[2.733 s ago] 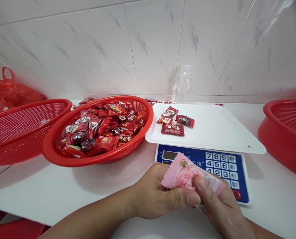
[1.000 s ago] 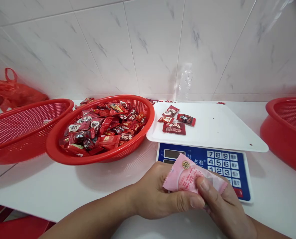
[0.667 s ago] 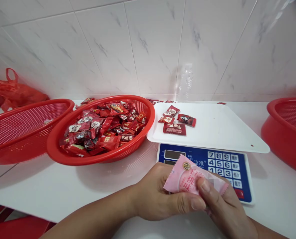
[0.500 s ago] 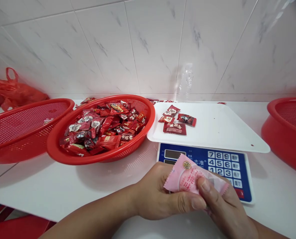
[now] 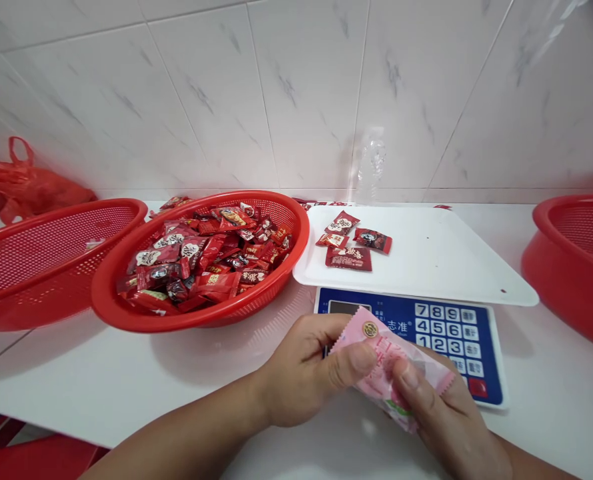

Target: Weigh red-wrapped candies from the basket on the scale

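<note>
A pink sweet wrapper [image 5: 387, 363] with printed characters is held low in front of the blue scale [image 5: 441, 333]. My left hand [image 5: 306, 370] pinches its left end between thumb and fingers. The right end is gripped by my right hand [image 5: 446, 417], thumb on top. Both hands are closed on it, above the white counter. Whatever is inside the wrapper is hidden.
A red basket [image 5: 126, 303] full of red wrapped sweets [image 5: 201, 257] stands left of the scale. The white scale tray [image 5: 451, 267] holds several red sweets [image 5: 349, 243]. Another red basket [image 5: 41, 247] and a red bag [image 5: 21, 183] lie far left, a red basin [image 5: 571, 267] far right.
My left thumb has moved up and over the wrapper's left part, and the wrapper now lies tilted, flatter and lower between the two hands. The camera view is nearly unchanged.
</note>
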Demonstrator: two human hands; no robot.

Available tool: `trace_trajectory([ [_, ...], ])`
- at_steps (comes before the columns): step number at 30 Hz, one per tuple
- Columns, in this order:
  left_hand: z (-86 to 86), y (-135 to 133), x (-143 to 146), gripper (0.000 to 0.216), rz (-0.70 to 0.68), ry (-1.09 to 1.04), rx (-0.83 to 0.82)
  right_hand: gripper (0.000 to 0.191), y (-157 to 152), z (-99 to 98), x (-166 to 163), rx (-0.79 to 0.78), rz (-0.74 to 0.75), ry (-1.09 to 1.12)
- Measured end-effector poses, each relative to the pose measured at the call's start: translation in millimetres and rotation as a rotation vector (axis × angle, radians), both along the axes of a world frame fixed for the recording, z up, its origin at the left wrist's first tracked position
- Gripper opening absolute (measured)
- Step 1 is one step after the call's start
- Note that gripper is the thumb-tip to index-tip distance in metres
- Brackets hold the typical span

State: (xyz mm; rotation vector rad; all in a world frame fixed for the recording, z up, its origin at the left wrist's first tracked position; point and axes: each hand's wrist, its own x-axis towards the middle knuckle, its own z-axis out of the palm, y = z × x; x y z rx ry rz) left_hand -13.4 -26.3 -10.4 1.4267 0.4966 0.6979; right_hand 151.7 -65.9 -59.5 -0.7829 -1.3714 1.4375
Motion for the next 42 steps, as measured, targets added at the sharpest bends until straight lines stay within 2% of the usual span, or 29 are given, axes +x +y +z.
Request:
trace_trajectory([
  [7, 1.7, 1, 0, 0.028, 0.024, 0.063, -0.106, 0.027, 0, -1.6, 0, -0.015, -0.003, -0.026],
  [11, 2.0, -2, 0, 0.029, 0.067, 0.063, 0.011, 0.024, 2, 1.2, -1, 0.015, 0.009, -0.001],
  [14, 1.8, -4, 1, 0.03, 0.07, 0.046, 0.066, 0.018, 2, 3.9, -2, 0.069, -0.034, -0.029],
  [19, -1.4, -4, 3, 0.036, 0.04, 0.002, 0.01, 0.031, 0, 8.5, -4, 0.09, -0.081, -0.086],
  [23, -4.4, -1, 3, 0.035, 0.015, -0.019, -0.04, 0.034, -2, 14.6, -6, 0.113, -0.125, -0.089],
  [28, -4.8, 3, 1, 0.037, -0.027, 0.07, -0.098, 0.027, -3, 21.4, -9, 0.164, -0.102, -0.094],
  [31, -2.2, 2, 0, 0.038, -0.027, 0.092, -0.075, 0.027, -4, 22.5, -8, 0.184, -0.084, -0.114],
  [38, 0.2, 2, 1, 0.025, -0.056, -0.017, -0.096, 0.017, -1, 26.0, -5, 0.327, -0.076, -0.159],
  [42, -3.4, 3, -1, 0.03, -0.066, -0.037, -0.057, 0.01, 0, 25.4, -5, 0.349, -0.05, -0.174],
])
